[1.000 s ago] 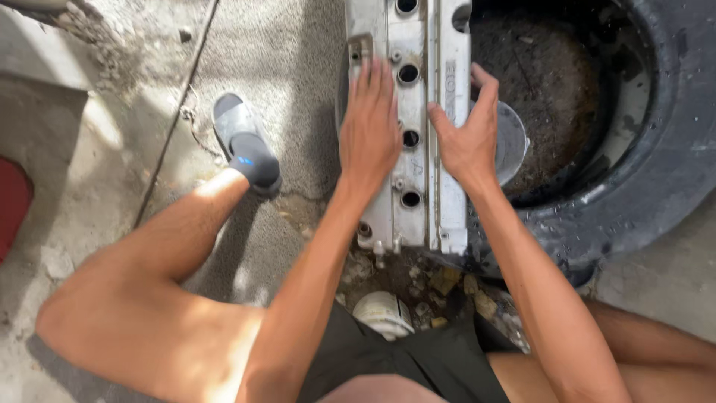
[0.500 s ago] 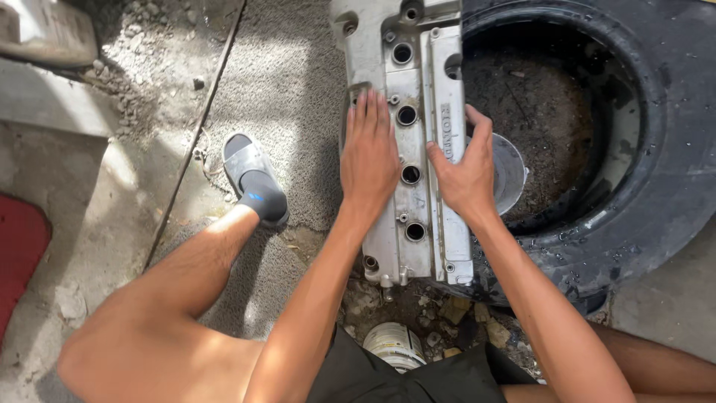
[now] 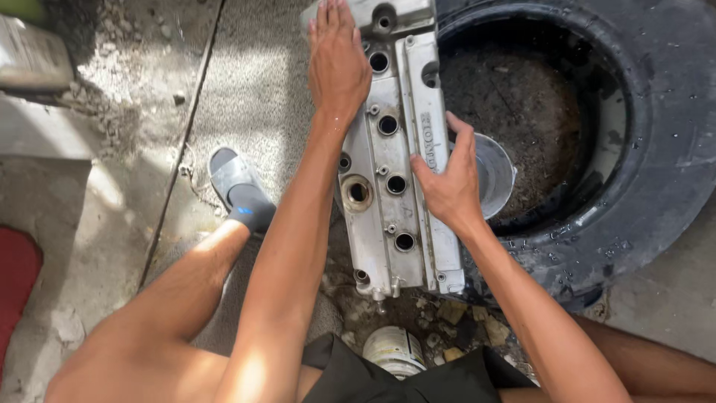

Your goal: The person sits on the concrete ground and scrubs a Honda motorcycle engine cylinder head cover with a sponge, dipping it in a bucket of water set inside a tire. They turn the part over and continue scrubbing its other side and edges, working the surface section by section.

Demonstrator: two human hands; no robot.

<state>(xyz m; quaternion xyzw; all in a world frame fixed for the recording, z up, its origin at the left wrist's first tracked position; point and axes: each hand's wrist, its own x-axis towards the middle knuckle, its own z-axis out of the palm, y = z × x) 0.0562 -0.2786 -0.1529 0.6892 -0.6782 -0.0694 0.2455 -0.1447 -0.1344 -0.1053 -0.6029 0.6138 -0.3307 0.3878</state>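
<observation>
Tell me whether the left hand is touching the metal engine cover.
Touching. The head view shows the left hand lying palm-down, fingers flat, on the upper part of the metal engine cover, with no gap.
</observation>
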